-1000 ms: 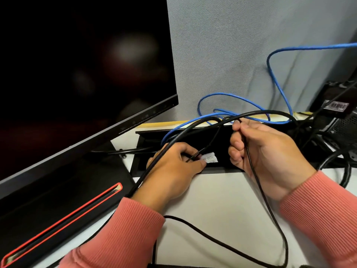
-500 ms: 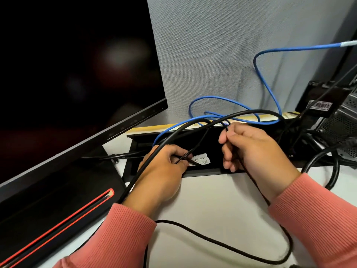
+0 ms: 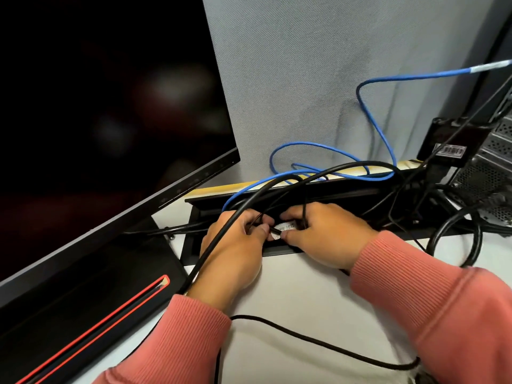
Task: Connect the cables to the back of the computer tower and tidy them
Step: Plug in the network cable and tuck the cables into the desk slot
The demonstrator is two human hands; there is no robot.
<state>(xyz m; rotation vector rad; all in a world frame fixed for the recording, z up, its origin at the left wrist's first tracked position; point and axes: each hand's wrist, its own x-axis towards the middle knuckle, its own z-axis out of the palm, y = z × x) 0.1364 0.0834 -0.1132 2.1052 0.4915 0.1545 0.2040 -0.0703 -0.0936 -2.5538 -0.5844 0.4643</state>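
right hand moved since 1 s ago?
Yes. The right hand has closed leftward along the black cable tray and now meets the left hand at the white tag.

One view only here, the head camera, riding above the person and looking forward and steeply down over both forearms onto the white worktop (image 3: 291, 289). It sits close in: the left hand (image 3: 235, 250) and right hand (image 3: 324, 236) meet near the middle of the frame. The lens is wide, so straight edges bow toward the borders. Facing the grey partition (image 3: 304, 79) at the back, it catches the dark monitor (image 3: 105, 112) filling the left side and just a sliver of the computer tower (image 3: 490, 173) at the right edge.
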